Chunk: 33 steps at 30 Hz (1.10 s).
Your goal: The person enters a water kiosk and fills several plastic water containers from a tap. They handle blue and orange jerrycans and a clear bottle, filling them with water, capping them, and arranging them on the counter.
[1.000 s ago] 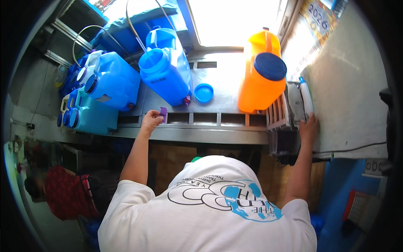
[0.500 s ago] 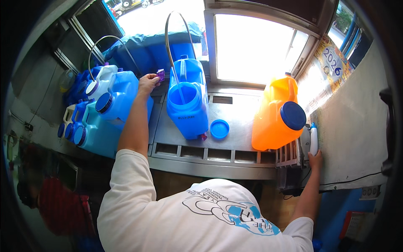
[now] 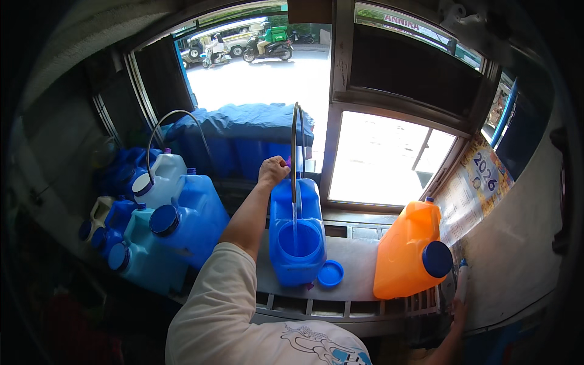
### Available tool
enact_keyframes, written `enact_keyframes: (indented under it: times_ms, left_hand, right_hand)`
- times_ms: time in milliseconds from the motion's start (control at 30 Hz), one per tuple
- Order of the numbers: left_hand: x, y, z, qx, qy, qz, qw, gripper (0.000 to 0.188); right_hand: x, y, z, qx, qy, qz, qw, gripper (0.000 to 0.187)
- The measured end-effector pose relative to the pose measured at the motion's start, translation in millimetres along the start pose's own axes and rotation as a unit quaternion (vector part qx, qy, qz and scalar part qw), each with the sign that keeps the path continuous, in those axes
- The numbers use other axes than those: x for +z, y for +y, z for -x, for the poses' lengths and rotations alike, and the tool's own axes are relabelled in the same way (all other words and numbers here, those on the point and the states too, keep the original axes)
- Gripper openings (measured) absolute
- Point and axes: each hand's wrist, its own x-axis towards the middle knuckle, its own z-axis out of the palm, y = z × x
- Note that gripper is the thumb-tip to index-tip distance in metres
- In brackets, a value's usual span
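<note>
My left hand (image 3: 274, 171) is closed, pinching a small purple piece (image 3: 288, 162) whose kind I cannot make out. It is at the far end of an upright blue water jug (image 3: 296, 272), beside a curved metal spout (image 3: 295, 146). A clear stream falls from the spout into the jug's uncapped wide mouth. A round blue lid (image 3: 331, 274) lies on the counter beside the jug. At the far right, my right hand (image 3: 458, 313) is closed round a white handheld thing with a blue tip (image 3: 462, 285), partly in shadow.
An orange jug (image 3: 404, 261) with a dark blue lid stands at the counter's right. Several jugs, including a light blue jug (image 3: 198, 222), crowd the left under a second metal spout (image 3: 176, 112). Behind are a covered blue stack (image 3: 243, 125) and a window frame (image 3: 336, 146).
My left hand has moved right with the purple piece, from beside the left jugs to the blue jug's far end. My right hand stays on the white thing. The view has tilted up.
</note>
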Motion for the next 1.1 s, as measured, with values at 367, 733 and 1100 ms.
enact_keyframes:
  times_ms: [367,733,1100]
  left_hand:
    - [0.1,-25.8,-30.6,0.034,-0.235,0.256,0.937,0.023]
    - [-2.7,-6.0,-32.5,0.085,-0.209,0.031,0.974,0.015]
    - [14.3,-16.0,-36.2,0.06,0.08,-0.027,0.995,0.016]
  right_hand:
    - [10.2,-63.6,70.6,-0.096,0.006,-0.069,0.993,0.051]
    - [14.0,-73.4,89.2,-0.131,-0.036,-0.112,0.984,0.057]
    - [12.0,-75.8,95.7,-0.136,0.0,-0.076,0.988,0.051]
